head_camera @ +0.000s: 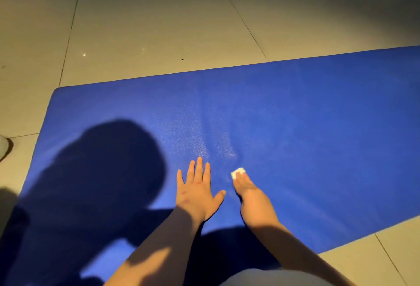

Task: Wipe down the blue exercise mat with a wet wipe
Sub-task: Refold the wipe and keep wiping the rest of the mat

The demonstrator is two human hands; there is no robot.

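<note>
Both on mat (295,115): left hand (196,192) flat, right hand (247,191) holding wipe (236,172).

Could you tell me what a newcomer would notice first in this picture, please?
The big blue exercise mat fills the middle and right of the view, lying flat on a pale tiled floor. Low in the centre, the left hand lies flat with fingers spread, and beside it the right hand holds a small white wet wipe against the mat. A dark shadow covers the mat's left part.
</note>
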